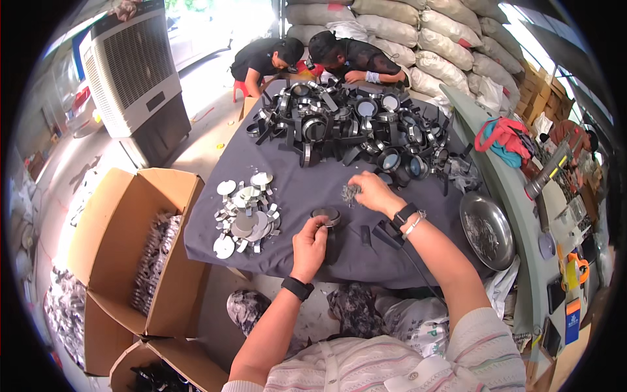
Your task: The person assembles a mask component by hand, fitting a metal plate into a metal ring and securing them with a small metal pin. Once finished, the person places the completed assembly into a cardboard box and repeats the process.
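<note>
My left hand [309,245] is closed around the rim of a round black part with a grey face [328,214], which rests on the dark tablecloth. To its upper right, my right hand [375,195] pinches a clump of small, thin silvery metal pieces [351,194], too small to tell apart. Just right of the round part lie a small black block [365,236] and a black piece [388,233] partly behind my right wrist. On the left of the cloth sits a loose heap of silvery metal discs with tabs [244,222].
Round black parts with handles [346,124] pile across the table's far side. A shallow metal bowl [488,230] stands at the right edge. Two people sit beyond the pile. A cardboard box [117,248] with wrapped metal pieces stands left, near an air cooler [134,72]. Stacked sacks [437,39] fill the back.
</note>
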Tool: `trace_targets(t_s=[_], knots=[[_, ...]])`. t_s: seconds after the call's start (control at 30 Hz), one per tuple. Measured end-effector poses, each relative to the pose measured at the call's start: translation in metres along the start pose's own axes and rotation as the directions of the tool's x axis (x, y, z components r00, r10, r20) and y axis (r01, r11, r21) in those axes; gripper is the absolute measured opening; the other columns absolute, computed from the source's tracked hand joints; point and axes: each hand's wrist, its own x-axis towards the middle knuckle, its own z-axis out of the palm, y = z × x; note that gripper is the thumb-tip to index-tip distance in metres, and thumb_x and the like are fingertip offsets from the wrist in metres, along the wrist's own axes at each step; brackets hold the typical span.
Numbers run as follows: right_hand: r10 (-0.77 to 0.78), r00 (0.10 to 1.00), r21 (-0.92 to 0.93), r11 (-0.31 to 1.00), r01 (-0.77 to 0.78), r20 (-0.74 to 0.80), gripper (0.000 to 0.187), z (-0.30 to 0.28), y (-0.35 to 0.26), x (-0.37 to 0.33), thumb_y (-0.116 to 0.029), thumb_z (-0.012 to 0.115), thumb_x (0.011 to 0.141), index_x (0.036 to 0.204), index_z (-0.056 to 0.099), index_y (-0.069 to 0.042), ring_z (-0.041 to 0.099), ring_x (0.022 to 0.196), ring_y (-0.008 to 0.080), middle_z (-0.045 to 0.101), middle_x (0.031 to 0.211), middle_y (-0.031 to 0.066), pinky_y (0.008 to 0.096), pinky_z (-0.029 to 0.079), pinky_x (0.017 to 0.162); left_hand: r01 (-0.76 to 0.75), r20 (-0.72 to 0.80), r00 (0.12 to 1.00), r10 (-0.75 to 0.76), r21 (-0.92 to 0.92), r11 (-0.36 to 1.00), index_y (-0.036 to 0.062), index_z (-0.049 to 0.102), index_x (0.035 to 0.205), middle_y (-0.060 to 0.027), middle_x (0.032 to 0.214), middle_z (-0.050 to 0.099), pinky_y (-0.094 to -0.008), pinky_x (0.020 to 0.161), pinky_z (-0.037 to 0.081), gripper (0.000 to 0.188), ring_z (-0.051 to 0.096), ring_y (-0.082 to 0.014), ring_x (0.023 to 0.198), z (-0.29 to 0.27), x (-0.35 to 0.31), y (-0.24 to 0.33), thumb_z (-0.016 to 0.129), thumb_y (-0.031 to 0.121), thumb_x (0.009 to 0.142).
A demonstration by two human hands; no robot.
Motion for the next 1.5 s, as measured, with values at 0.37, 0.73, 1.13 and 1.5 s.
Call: trace_targets(t_s=[0.37, 0.73, 1.13, 1.5], knots=[[-0.442, 0.896, -0.256, 0.863, 0.436, 0.038, 0.008, 0.011, -0.010, -0.020, -0.010, 0.058, 0.081, 0.084, 0.063, -0.006, 0.058, 0.088, 0.0320, 0.056, 0.088, 0.0136, 0.0401, 0.049, 0.073, -0.019, -0.006, 1.000, 0.019, 0.008, 1.000, 0.0061, 0.062, 0.105, 0.0058, 0.057, 0.048, -0.0211, 0.040, 0.034, 0.018, 0.041, -0.0021, 0.043, 0.001, 0.004, 0.003, 0.050, 0.009, 0.092], [-0.326, 0.929, 0.115, 0.944, 0.309, 0.178, 0.005, 0.001, -0.013, -0.026, -0.002, 0.057, 0.078, 0.080, 0.062, -0.002, 0.061, 0.081, 0.0330, 0.060, 0.083, 0.0140, 0.0394, 0.047, 0.071, 0.073, -0.002, 0.997, -0.073, 0.021, 0.997, 0.0027, 0.062, 0.102, -0.0012, 0.061, 0.054, -0.0235, 0.056, 0.042, 0.017, 0.047, -0.0052, 0.058, 0.000, -0.004, 0.015, 0.054, 0.007, 0.088], [0.033, 0.995, 0.517, 0.856, 0.022, -0.096, 0.009, 0.017, 0.001, -0.002, -0.001, 0.061, 0.079, 0.087, 0.065, 0.001, 0.062, 0.067, 0.0129, 0.067, 0.074, 0.0069, 0.0277, 0.049, 0.061, 0.011, 0.004, 1.000, -0.011, -0.010, 1.000, 0.0057, 0.063, 0.105, 0.0055, 0.058, 0.047, -0.0210, 0.039, 0.035, 0.018, 0.041, -0.0030, 0.043, 0.000, 0.003, 0.006, 0.051, 0.008, 0.091], [0.013, 1.000, 0.208, 0.978, -0.016, 0.014, 0.009, 0.013, -0.008, -0.024, -0.008, 0.066, 0.079, 0.085, 0.066, -0.001, 0.062, 0.065, 0.0174, 0.065, 0.071, 0.0104, 0.0319, 0.048, 0.060, 0.125, 0.024, 0.992, -0.124, -0.051, 0.991, 0.0049, 0.063, 0.103, 0.0030, 0.064, 0.054, -0.0228, 0.044, 0.038, 0.017, 0.045, -0.0032, 0.048, -0.002, 0.001, 0.017, 0.053, 0.008, 0.090]])
